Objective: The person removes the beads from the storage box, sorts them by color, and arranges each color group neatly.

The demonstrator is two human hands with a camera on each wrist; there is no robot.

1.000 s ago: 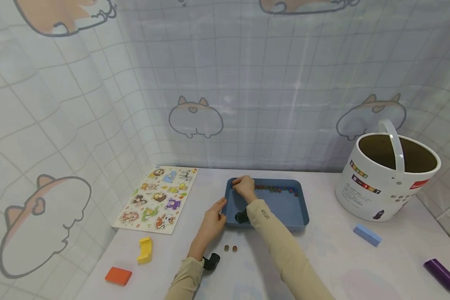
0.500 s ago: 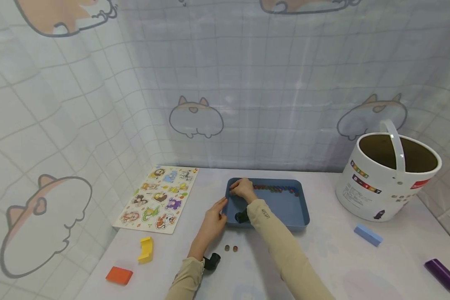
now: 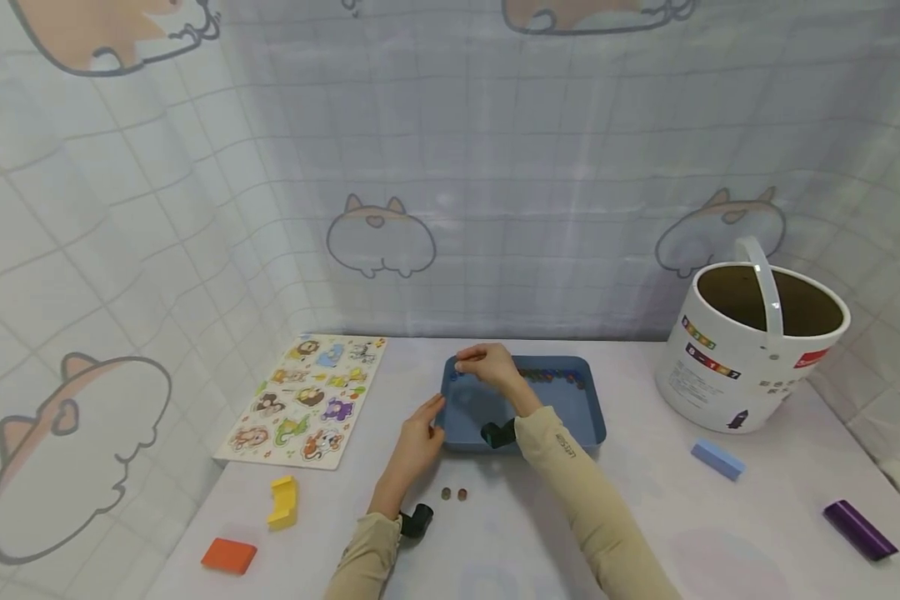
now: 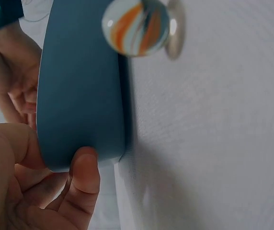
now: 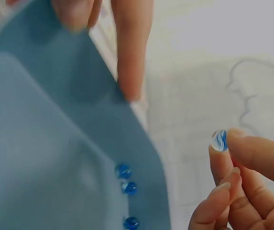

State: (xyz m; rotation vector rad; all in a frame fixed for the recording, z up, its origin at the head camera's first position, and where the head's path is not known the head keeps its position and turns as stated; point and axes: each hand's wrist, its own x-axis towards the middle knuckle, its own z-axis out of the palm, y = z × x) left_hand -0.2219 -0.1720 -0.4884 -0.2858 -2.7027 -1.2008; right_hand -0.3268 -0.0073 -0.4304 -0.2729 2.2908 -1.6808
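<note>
My right hand (image 3: 495,369) is over the back left corner of a blue tray (image 3: 487,417). In the right wrist view its thumb and index finger pinch a clear glass marble (image 5: 219,141) with blue swirls, above the tray's rim. Several blue marbles (image 5: 130,187) lie inside along the tray's wall. My left hand (image 3: 420,437) grips the tray's left side, with its thumb (image 4: 85,170) on the outer wall and fingers at the rim. A row of marbles (image 3: 543,375) runs along the tray's back wall, partly hidden by the right hand.
Two marbles (image 3: 453,493) lie on the table before the tray; one, orange-and-white swirled (image 4: 136,26), shows close up. Left are an animal picture board (image 3: 307,400), a yellow block (image 3: 282,504) and an orange block (image 3: 228,556). Right stand a white bucket (image 3: 720,375), a blue block (image 3: 717,459) and a purple block (image 3: 860,531).
My right hand has risen from the tray's back left corner with a marble pinched, uncovering marbles there. The left hand stays on the tray's side. The head view has shifted slightly.
</note>
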